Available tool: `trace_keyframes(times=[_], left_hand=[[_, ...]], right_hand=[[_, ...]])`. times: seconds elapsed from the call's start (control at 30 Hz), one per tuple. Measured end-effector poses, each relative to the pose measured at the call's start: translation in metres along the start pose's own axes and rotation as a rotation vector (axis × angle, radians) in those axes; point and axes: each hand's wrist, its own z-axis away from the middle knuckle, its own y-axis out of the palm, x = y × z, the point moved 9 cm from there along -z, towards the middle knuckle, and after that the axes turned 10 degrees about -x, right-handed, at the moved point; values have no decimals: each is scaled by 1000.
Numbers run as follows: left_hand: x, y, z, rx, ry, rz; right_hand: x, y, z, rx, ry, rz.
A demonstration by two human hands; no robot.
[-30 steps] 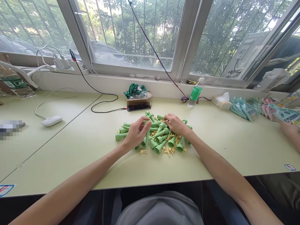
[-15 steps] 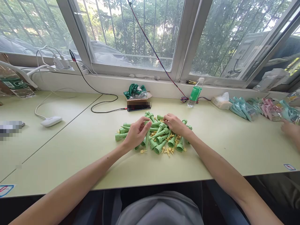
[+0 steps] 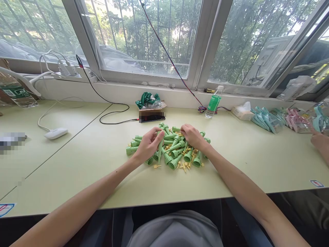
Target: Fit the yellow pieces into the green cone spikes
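Tabletop [image 3: 108, 178], pale green. Yellow plugs [image 3: 183, 166] loose at the near side of the pile of green cones [image 3: 177, 151], mid-table. Left hand [image 3: 147, 146] on the pile's left side, fingers pinched round one green cone [image 3: 160, 151], tip pointing toward the near edge. Right hand [image 3: 192, 136] on the pile's far right, fingers curled down into the cones; can't tell if it grips any. Behind the pile, by the far edge: cardboard box [image 3: 152, 114], water bottle [image 3: 214, 102]. White mouse [image 3: 56, 132] far left. Another person's hand [image 3: 319, 141] at the right edge.
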Motion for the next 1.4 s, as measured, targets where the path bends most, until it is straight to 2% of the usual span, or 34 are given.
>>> trace_keyframes(times=[0.53,0.63,0.73,0.9,1.0,1.1,1.23,1.4], left_hand=[[3,0,0,1,-12,-38],[4,0,0,-2,-18,-34],[5,0,0,-10,-52,-6],[9,2,0,-19,-145,91],[12,4,1,-10,-184,152],[14,6,2,-1,-193,197],[11,8,2,23,-173,201],[3,9,3,59,-149,212]], right_hand=[[3,2,1,22,5,-103],[2,-1,0,-26,-2,-110],[4,-12,-2,-131,-23,-127],[30,-46,1,-356,-133,-224],[55,-59,8,-401,-198,-268],[80,-59,19,-391,-297,-283],[94,-50,32,-370,-376,-338],[87,-47,34,-395,-274,-493]])
